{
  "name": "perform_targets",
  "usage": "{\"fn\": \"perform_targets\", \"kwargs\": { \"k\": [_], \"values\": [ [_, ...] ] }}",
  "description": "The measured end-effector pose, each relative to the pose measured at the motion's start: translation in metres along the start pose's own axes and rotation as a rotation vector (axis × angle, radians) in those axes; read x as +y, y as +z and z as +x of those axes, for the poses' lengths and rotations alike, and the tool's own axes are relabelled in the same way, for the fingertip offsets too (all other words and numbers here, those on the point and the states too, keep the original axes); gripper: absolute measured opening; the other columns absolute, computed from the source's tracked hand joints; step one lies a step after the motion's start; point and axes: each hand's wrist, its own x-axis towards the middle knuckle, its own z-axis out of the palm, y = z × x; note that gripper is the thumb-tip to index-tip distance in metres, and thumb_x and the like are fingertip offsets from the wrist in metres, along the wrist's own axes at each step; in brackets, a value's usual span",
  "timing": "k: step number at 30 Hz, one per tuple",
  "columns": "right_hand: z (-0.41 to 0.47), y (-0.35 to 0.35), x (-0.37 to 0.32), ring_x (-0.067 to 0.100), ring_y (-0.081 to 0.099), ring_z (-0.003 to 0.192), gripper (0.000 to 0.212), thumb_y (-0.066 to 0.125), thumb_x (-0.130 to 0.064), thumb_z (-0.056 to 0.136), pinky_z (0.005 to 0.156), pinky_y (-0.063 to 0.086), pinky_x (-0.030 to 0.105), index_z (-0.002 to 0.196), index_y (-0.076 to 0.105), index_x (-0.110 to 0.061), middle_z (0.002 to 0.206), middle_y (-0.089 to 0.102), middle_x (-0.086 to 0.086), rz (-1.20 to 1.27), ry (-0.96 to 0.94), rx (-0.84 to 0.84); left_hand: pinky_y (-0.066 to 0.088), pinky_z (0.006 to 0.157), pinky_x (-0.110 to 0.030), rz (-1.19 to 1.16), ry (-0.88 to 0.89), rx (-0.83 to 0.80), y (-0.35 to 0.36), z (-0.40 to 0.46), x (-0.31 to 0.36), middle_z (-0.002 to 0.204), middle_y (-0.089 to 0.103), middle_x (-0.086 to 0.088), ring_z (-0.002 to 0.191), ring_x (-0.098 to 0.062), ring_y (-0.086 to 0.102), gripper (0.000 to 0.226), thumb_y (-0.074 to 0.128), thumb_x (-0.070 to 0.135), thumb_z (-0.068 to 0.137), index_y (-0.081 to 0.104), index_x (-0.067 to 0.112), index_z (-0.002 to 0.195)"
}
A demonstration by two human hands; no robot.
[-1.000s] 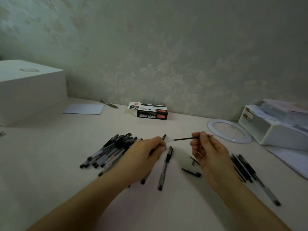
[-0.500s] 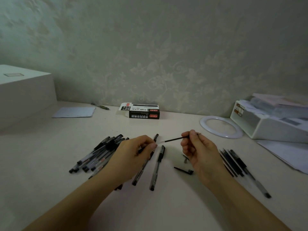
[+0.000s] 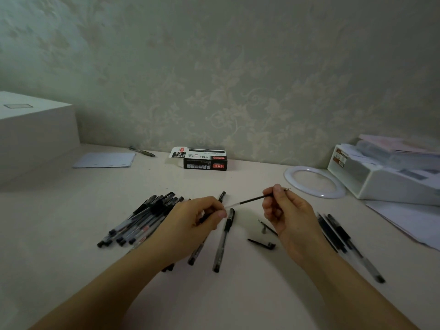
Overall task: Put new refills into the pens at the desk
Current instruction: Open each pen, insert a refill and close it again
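Holding a thin black refill (image 3: 253, 199) level above the tabletop (image 3: 238, 294), a person works between two groups of pens. The refill runs from the right hand (image 3: 289, 216), whose thumb and forefinger pinch it near its metal tip, across to the left hand (image 3: 195, 222), where its clear rear end meets the left fingers (image 3: 220, 213).

The left hand is curled round what looks like a pen barrel (image 3: 202, 219), mostly hidden inside the grip, so how far the refill has entered cannot be told.

What could go wrong: the refill is slender and held only by a light pinch near one end, so it may bow or slip if pushed at an angle to the barrel opening. The hidden barrel could also twist in the left grip and miss the refill's end.

Just below the left fingers a capped pen (image 3: 223, 239) lies on the tabletop. Below the right fingers rest a small metal tip piece (image 3: 263, 228) and a loose black clip part (image 3: 262, 244), either of which could be knocked away. A pile of pens (image 3: 140, 220) lies left of the left hand, more pens (image 3: 338, 236) right of the right hand, and a refill box (image 3: 204, 159) sits beyond both.
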Motion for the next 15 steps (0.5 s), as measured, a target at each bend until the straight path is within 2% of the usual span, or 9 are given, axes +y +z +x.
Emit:
{"fn": "perform_targets", "kwargs": {
  "k": [3, 8, 10, 12, 15],
  "values": [
    [0.0, -0.001, 0.001, 0.008, 0.056, 0.061, 0.035, 0.051, -0.024, 0.1, 0.06, 0.052, 0.016, 0.075, 0.075, -0.015, 0.067, 0.062, 0.003, 0.018, 0.015, -0.012, 0.046, 0.055, -0.013, 0.002, -0.006, -0.001, 0.0, 0.0, 0.001, 0.076, 0.064, 0.017, 0.056, -0.001, 0.057, 0.011, 0.053, 0.035, 0.094, 0.063, 0.037, 0.092],
    [0.002, -0.002, 0.006, 0.008, 0.058, 0.062, 0.033, 0.052, -0.026, 0.099, 0.059, 0.051, 0.017, 0.077, 0.075, -0.016, 0.068, 0.064, 0.003, -0.024, 0.016, -0.033, 0.048, 0.057, -0.015, -0.007, -0.006, -0.001, -0.002, -0.001, 0.005, 0.076, 0.064, 0.015, 0.057, -0.002, 0.056, 0.013, 0.053, 0.036, 0.094, 0.066, 0.034, 0.093],
    [0.002, -0.003, 0.007, 0.009, 0.057, 0.062, 0.032, 0.053, -0.028, 0.098, 0.06, 0.05, 0.019, 0.078, 0.075, -0.017, 0.069, 0.065, 0.003, -0.078, 0.02, -0.05, 0.05, 0.061, -0.019, 0.003, 0.017, -0.025, -0.002, -0.001, 0.007, 0.078, 0.064, 0.017, 0.063, -0.007, 0.058, 0.015, 0.053, 0.037, 0.094, 0.067, 0.031, 0.096],
    [0.0, -0.002, 0.009, 0.009, 0.056, 0.064, 0.03, 0.055, -0.035, 0.096, 0.061, 0.045, 0.023, 0.081, 0.076, -0.02, 0.072, 0.067, 0.001, -0.207, 0.01, -0.103, 0.049, 0.063, -0.018, 0.022, 0.04, -0.042, -0.001, -0.001, 0.009, 0.078, 0.063, 0.02, 0.066, -0.006, 0.058, 0.015, 0.054, 0.034, 0.094, 0.068, 0.029, 0.098],
    [-0.008, 0.005, 0.011, 0.003, 0.055, 0.062, 0.032, 0.06, -0.055, 0.083, 0.059, 0.046, 0.017, 0.09, 0.076, -0.028, 0.074, 0.068, -0.005, -0.531, -0.06, -0.253, 0.046, 0.062, -0.013, 0.016, 0.042, -0.029, 0.001, -0.001, 0.008, 0.078, 0.062, 0.026, 0.067, -0.002, 0.058, 0.012, 0.055, 0.03, 0.094, 0.066, 0.028, 0.1]
  ]
}}
